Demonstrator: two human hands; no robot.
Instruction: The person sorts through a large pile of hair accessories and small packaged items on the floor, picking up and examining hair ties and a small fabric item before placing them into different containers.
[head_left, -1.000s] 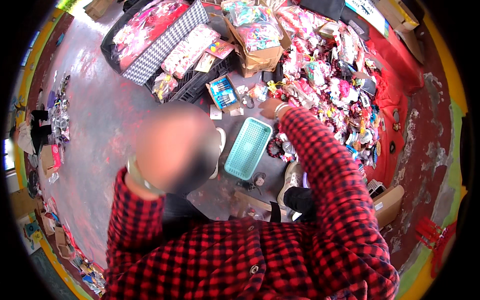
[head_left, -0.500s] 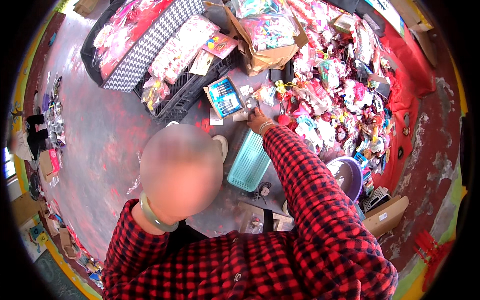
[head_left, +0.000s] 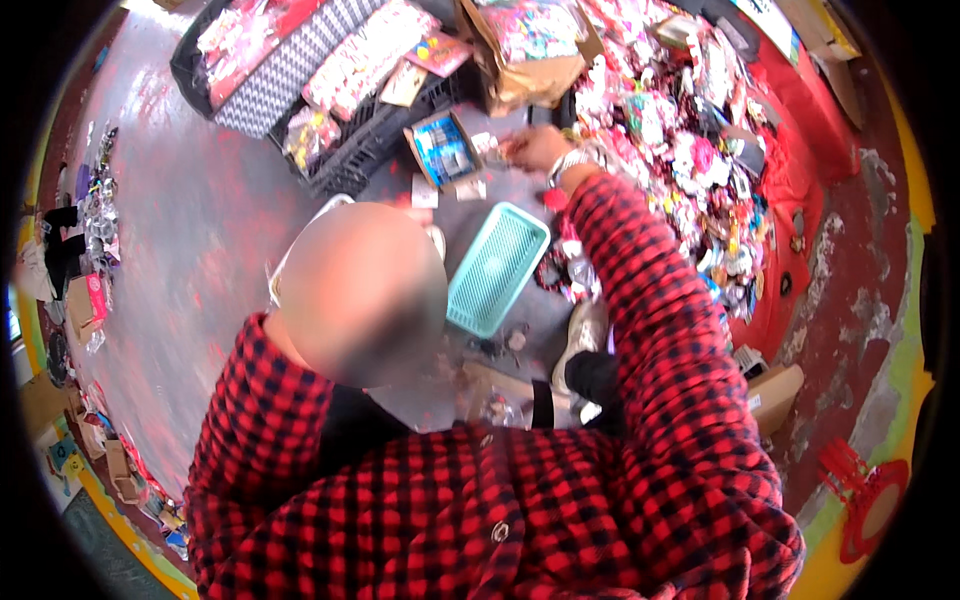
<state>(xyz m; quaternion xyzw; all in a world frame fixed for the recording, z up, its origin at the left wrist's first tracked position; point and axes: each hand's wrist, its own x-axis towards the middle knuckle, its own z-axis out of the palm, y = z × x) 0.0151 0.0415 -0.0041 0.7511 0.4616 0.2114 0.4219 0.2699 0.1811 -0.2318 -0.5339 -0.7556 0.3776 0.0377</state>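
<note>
1. My right grip [head_left: 543, 148] reaches far out in front of me, low over the floor [head_left: 205, 215]. The fingers point left, and they are blurry, so I can't tell if they are wide, narrow or holding something.
2. Just by my right fingertips are some small bits [head_left: 490, 146], too fuzzy to name. They lie between my grip and a little brown box [head_left: 464, 179] with blue packs [head_left: 443, 148] in it.
3. My left grip [head_left: 350, 275] is behind a big blurry patch, so I can't tell if it is wide, narrow or full. It is left of the blue-green basket [head_left: 490, 275].
4. The basket sits tilted on the floor, between my two arms and nearer to me than the little box.
5. Right beside my right grip is a big messy heap [head_left: 690, 150] of shiny, colorful things. Red cloth [head_left: 815, 110] lies on its far right side.
6. Two pale cards [head_left: 424, 190] lie on the floor close to the little box.
7. Past the little box is a black crate [head_left: 345, 175] with pink-and-white packs [head_left: 370, 55] on it. A big brown carton [head_left: 530, 85] full of bags is next to it.
8. My shoe [head_left: 583, 335] is right of the basket.
</note>
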